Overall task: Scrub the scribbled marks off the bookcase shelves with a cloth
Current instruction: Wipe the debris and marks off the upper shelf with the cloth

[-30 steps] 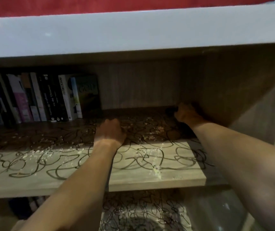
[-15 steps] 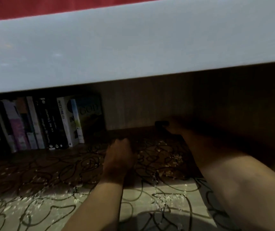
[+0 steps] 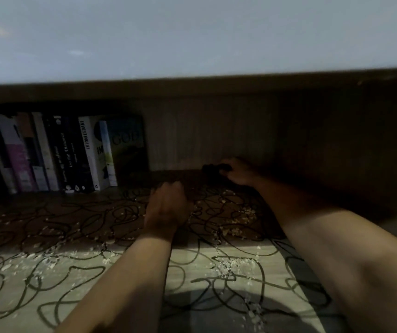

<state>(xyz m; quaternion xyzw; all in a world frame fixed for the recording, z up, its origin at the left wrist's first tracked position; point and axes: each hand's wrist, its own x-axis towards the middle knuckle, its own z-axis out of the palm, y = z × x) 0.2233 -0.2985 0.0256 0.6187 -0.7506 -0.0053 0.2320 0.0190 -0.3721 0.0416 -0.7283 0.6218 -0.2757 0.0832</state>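
Note:
The wooden shelf [image 3: 48, 272] is covered in black scribbled loops [image 3: 91, 219] and pale crumbs [image 3: 238, 219]. My left hand [image 3: 166, 207] rests on the shelf's middle, fingers curled under, and I see nothing in it. My right hand [image 3: 239, 173] reaches deep into the dim back right corner. It grips a small dark wad, apparently the cloth [image 3: 214, 167], pressed where the shelf meets the back panel. The dimness there hides the wad's details.
A row of upright books [image 3: 55, 155] fills the back left of the shelf. The white front of the shelf above [image 3: 192, 37] hangs low across the top of the view. The bookcase's right side wall [image 3: 348, 145] stands close to my right arm.
My view has dropped lower and closer under the upper shelf. The right hand has stayed in the back corner with the dark wad, and the left hand has barely shifted.

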